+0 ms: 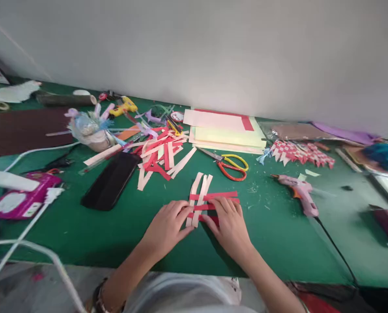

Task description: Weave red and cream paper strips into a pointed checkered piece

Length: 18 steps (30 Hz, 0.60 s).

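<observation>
Pale pink paper strips (pixel 201 196) stand lengthwise on the green table, with red paper strips (pixel 224 195) crossing over and under them in a loose weave. At the weave's left edge, my left hand (pixel 169 224) has its thumb and fingers closed on the strip ends. My right hand (pixel 229 221) lies over the right part of the red strips, fingers bent down and thumb pressing near the weave. Its fingers partly hide the red ends. Scissors (pixel 229 166) with red and yellow handles lie open-bladed beyond the weave.
A black phone (pixel 111 180) and a heap of cut strips (pixel 163 152) lie left. Paper sheets (pixel 226 130) are at the back by the wall. To the right are a pink glue gun (pixel 300 191) with a cord and red-white woven pieces (pixel 301 152). White cables (pixel 44 250) cross the left front.
</observation>
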Available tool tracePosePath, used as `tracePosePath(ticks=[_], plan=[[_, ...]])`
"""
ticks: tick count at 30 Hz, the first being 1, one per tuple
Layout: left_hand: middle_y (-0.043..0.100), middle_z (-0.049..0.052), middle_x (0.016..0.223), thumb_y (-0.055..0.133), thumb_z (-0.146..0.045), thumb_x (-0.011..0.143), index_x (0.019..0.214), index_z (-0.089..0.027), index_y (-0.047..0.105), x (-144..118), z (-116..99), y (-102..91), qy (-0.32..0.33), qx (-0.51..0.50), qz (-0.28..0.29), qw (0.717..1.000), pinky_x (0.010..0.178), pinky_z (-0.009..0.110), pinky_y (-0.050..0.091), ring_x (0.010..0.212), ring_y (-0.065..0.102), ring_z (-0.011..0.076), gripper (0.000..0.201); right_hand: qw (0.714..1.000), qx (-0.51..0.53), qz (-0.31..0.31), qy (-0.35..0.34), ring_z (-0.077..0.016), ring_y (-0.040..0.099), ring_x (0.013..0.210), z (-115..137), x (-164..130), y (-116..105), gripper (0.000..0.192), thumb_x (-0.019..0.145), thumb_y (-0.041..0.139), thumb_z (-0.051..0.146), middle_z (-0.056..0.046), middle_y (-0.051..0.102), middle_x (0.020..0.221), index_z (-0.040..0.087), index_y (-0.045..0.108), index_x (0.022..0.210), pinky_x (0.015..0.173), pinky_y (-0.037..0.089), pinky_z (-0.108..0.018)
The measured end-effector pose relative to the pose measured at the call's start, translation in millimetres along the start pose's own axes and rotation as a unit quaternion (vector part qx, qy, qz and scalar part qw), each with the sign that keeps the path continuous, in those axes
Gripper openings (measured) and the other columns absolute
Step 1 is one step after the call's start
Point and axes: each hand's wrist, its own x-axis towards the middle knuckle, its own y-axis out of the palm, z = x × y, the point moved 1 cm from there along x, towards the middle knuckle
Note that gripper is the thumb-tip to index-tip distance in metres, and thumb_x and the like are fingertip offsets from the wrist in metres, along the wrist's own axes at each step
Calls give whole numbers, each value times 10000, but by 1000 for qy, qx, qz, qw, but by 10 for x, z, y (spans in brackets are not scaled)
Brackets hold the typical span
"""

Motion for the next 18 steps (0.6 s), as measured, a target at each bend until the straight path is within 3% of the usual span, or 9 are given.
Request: tracePosePath(ticks=[4, 9, 12, 18], plan=[[557, 72, 998, 623, -214, 787, 1057, -154, 527, -26, -42, 21, 12, 51, -40, 998, 697, 325, 470, 873, 564, 212, 294, 997, -60, -29, 45, -237, 527, 913, 92, -5, 41, 295, 896, 416, 357, -94, 606, 1032, 154, 547, 1066, 797, 315, -375], [595, 47, 906, 426, -142, 889, 1037, -156, 538, -67, -99, 82, 97, 117, -94, 984, 639, 293, 419, 747, 580, 162, 186, 996, -64, -23, 62, -224, 539, 843, 135, 23, 52, 183, 868, 478, 300, -64, 606, 919, 173, 564, 968, 753, 309, -357], [617, 34, 871, 401, -140, 895, 1015, -151, 554, -91, -137, 115, 121, 135, -84, 980, 638, 294, 396, 737, 581, 156, 195, 997, -38, -21, 56, -205, 546, 799, 130, 24, 61, 150, 861, 489, 282, -45, 593, 888, 177, 554, 946, 740, 307, -336], [629, 53, 962, 472, -192, 855, 1075, -148, 557, -164, -207, 114, 100, 145, -36, 984, 695, 311, 384, 821, 570, 178, 240, 998, 23, -7, 49, -181, 572, 739, 106, 20, 106, 94, 854, 495, 227, -38, 618, 881, 171, 547, 909, 670, 294, -290]])
